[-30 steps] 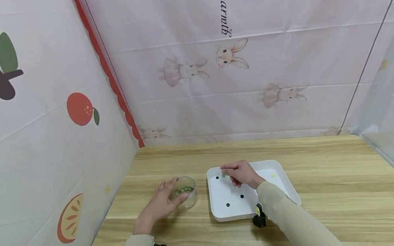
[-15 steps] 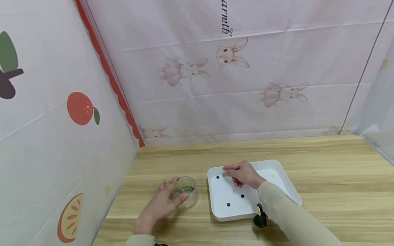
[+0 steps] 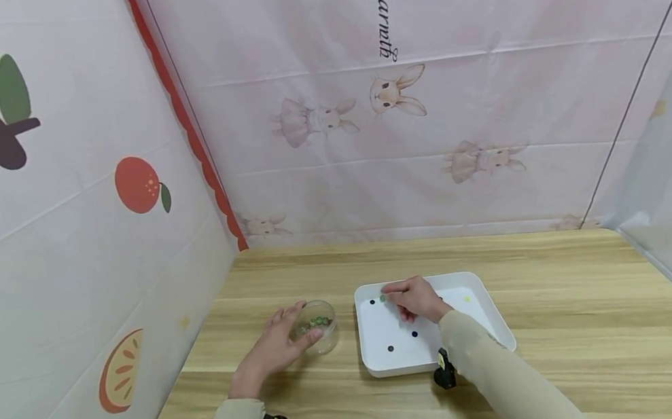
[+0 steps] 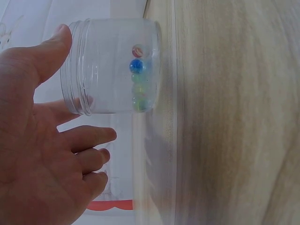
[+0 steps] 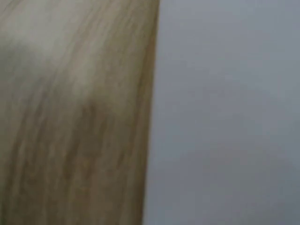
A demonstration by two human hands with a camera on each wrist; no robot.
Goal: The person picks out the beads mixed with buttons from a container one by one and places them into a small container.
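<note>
My left hand [image 3: 276, 342] grips a clear plastic jar [image 4: 110, 65] at its threaded rim, thumb on one side and a finger on the other. Several glass marbles [image 4: 139, 89] lie at the jar's bottom, among them a blue one and a reddish swirled one. Over the far left part of a white tray [image 3: 379, 328], my right hand [image 3: 416, 299] pinches a small green marble [image 3: 383, 298] at its fingertips, down at the tray's floor. In the right wrist view only the blurred tray wall [image 5: 225, 112] and table appear; the fingers are out of sight.
Black dots [image 3: 414, 334] mark the tray floor, and a yellow spot [image 3: 467, 299] shows toward its right side. The wooden table [image 3: 574, 307] extends around the tray and jar. Printed cloth walls [image 3: 334, 189] enclose its back and sides.
Almost nothing moves. The right hand stays at the green marble with at most a slight shift of its fingers, and the left hand keeps its hold on the jar.
</note>
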